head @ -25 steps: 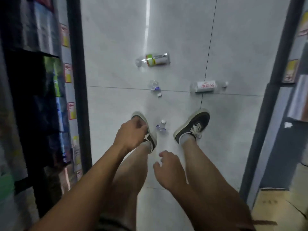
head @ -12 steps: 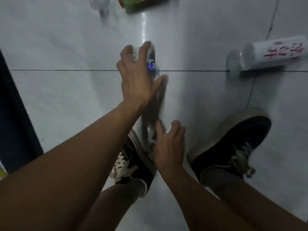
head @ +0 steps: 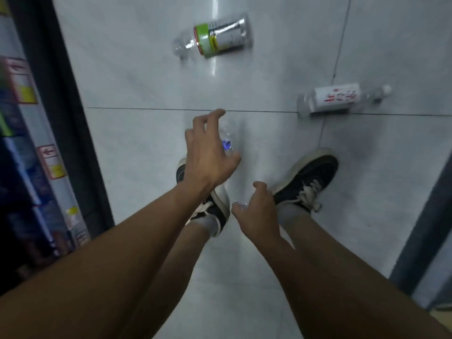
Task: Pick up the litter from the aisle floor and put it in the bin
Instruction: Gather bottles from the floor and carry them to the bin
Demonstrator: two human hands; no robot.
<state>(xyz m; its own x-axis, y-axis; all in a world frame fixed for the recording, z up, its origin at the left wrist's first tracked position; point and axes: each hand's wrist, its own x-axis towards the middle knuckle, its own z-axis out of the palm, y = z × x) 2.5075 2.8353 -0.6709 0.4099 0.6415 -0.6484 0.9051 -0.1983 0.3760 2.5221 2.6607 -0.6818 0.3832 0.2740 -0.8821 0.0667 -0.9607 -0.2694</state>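
Between your shoes: your right hand [head: 256, 214] curls its fingers around a small clear scrap [head: 241, 205]; only a glint of it shows at your fingertips, so that pinch may be thin and the piece could drop back to the floor.
Left hand: your left hand [head: 210, 157] wraps loosely round a crumpled clear bottle [head: 228, 140] with a blue patch; whether it is lifted or touching the floor [head: 137, 148] you cannot tell, and thin plastic can squirt out of a slack grasp.
Litter remaining: a green-label bottle [head: 215, 37] lies far ahead, and a white-label bottle [head: 342, 97] to the right, on the tile seam.
Rolling: both lie on their sides on glossy tile; a nudge from your right shoe [head: 308, 177] may send one off.
Bin: not in view, so you must turn while carrying with both hands.
Shelves: the left shelf edge [head: 61, 118] is close to your left arm.
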